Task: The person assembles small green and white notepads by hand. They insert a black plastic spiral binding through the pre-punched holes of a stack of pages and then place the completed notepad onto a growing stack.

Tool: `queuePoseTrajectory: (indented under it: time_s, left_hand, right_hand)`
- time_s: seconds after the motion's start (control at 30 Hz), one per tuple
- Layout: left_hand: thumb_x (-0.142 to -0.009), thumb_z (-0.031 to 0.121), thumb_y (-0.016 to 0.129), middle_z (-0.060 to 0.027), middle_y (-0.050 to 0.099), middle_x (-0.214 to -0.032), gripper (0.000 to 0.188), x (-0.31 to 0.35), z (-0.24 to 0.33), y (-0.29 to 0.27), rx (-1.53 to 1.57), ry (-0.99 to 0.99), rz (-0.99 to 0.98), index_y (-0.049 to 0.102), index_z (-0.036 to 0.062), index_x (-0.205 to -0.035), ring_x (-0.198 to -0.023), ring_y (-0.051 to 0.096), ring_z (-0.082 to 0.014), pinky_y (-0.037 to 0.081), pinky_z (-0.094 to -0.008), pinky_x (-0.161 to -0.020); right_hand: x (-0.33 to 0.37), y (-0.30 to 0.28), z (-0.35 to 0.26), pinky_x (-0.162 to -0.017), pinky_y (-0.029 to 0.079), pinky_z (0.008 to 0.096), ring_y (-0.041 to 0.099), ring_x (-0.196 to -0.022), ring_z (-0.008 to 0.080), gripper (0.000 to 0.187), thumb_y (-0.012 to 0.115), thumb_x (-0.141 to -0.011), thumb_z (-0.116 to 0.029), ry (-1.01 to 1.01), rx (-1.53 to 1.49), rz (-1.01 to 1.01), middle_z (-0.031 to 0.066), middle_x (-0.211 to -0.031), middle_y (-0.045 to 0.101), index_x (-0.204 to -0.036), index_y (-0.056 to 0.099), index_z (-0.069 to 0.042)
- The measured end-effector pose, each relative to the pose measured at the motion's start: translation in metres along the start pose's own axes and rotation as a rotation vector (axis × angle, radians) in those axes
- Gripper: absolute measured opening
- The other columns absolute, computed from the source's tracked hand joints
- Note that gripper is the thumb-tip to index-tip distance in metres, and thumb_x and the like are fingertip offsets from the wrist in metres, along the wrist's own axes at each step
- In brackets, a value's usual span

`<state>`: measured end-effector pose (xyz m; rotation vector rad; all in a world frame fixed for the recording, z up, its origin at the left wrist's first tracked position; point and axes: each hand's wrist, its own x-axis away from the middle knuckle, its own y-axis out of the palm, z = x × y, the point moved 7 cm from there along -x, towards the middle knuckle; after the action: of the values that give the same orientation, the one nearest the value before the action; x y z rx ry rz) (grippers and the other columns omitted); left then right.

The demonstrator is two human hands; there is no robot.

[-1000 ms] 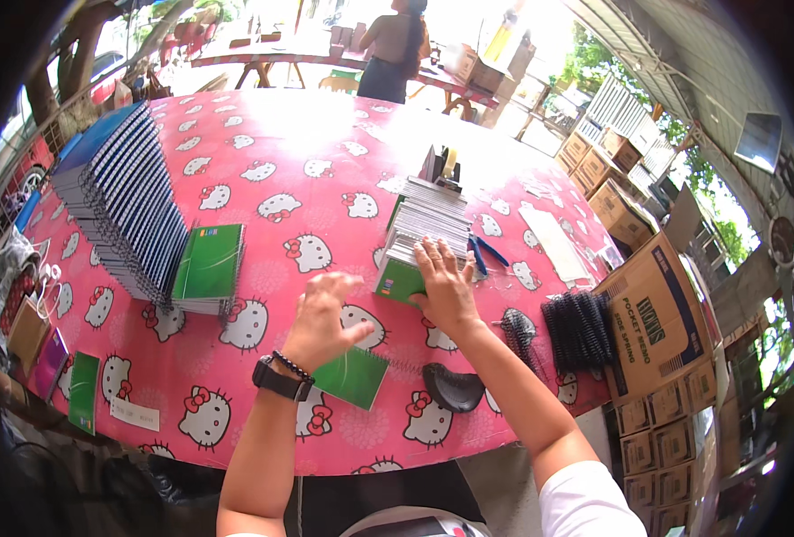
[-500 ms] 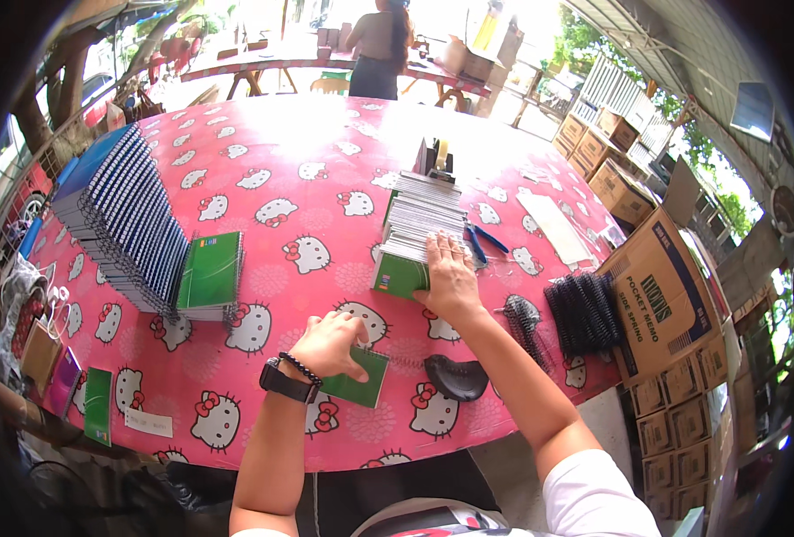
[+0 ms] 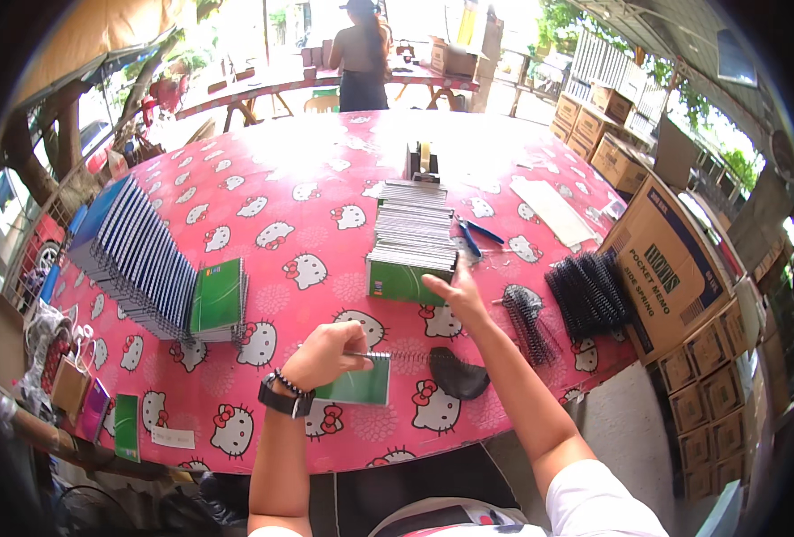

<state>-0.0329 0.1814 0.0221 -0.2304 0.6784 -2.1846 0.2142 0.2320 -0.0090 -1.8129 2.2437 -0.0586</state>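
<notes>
My left hand (image 3: 330,352) is closed, its curled fingers at the upper edge of a small green notebook (image 3: 359,385). A thin spiral wire (image 3: 412,358) runs from that edge towards a black curved piece (image 3: 459,373) on the table. My right hand (image 3: 458,291) grips the near right corner of a long row of notepads (image 3: 415,219) standing on edge. Its thumb presses on the green front cover (image 3: 401,281); the other fingers are mostly hidden at the side.
Spiral-bound notebooks (image 3: 137,259) stand stacked at left beside a green-covered pile (image 3: 218,295). Blue-handled pliers (image 3: 479,234), a tape dispenser (image 3: 423,163) and black spiral coils (image 3: 586,295) lie right of centre. Cartons (image 3: 670,268) line the right side. A person (image 3: 361,58) stands beyond the table.
My right hand has slid from the top of the row down to its front corner. My left hand has closed at the small notebook's upper edge. The view has shifted slightly.
</notes>
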Motion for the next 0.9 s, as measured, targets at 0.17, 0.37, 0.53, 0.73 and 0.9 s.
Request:
queuePoseTrajectory:
  time_s: [0.17,0.37,0.53,0.73,0.9]
  left_hand:
    - [-0.070,0.007,0.077,-0.0047,0.065,-0.076,0.019,0.029,0.055,0.011,-0.169,0.100,0.250,0.062,0.0035,-0.082,-0.076,0.062,-0.0180,0.050,-0.0311,-0.073]
    - [-0.080,0.019,0.070,-0.0024,0.065,-0.082,0.016,0.048,0.060,0.026,-0.573,0.192,0.461,0.062,0.0084,-0.090,-0.082,0.061,-0.0209,0.035,-0.0414,-0.099]
    - [-0.082,0.020,0.067,-0.0021,0.064,-0.082,0.013,0.052,0.052,0.037,-0.523,0.119,0.445,0.061,0.0090,-0.086,-0.087,0.060,-0.0209,0.024,-0.0512,-0.105]
    - [-0.081,0.029,0.067,0.0021,0.064,-0.087,0.018,0.062,0.057,0.048,-0.703,0.205,0.420,0.062,0.0131,-0.090,-0.096,0.060,-0.0179,0.014,-0.0554,-0.107]
    - [-0.078,0.023,0.070,0.0024,0.065,-0.084,0.018,0.066,0.057,0.045,-0.532,0.186,0.443,0.064,0.0138,-0.091,-0.092,0.060,-0.0171,0.013,-0.0511,-0.109]
  right_hand:
    - [0.003,-0.007,-0.004,-0.113,0.021,0.0358,0.019,-0.141,0.0308,0.104,0.073,-0.080,-0.038,0.076,0.046,-0.007,0.0289,-0.150,0.017,-0.145,0.007,0.010]
    - [0.064,-0.046,-0.016,-0.084,0.051,0.0338,0.064,-0.096,0.0231,0.051,0.073,-0.079,-0.029,0.033,0.316,-0.243,0.0172,-0.112,0.064,-0.118,0.058,0.000]
    - [0.095,-0.055,-0.012,-0.076,0.051,0.0353,0.065,-0.086,0.0233,0.043,0.073,-0.078,-0.034,0.025,0.477,-0.341,0.0135,-0.093,0.067,-0.102,0.065,0.000]
    - [0.127,-0.038,-0.016,-0.078,0.048,0.0399,0.062,-0.089,0.0306,0.039,0.078,-0.071,-0.032,0.065,0.748,-0.504,0.0139,-0.091,0.063,-0.089,0.060,-0.003]
    - [0.095,-0.063,-0.036,-0.084,0.047,0.0389,0.057,-0.098,0.0290,0.034,0.077,-0.067,-0.018,-0.089,0.729,-0.297,0.0112,-0.096,0.057,-0.095,0.061,-0.005]
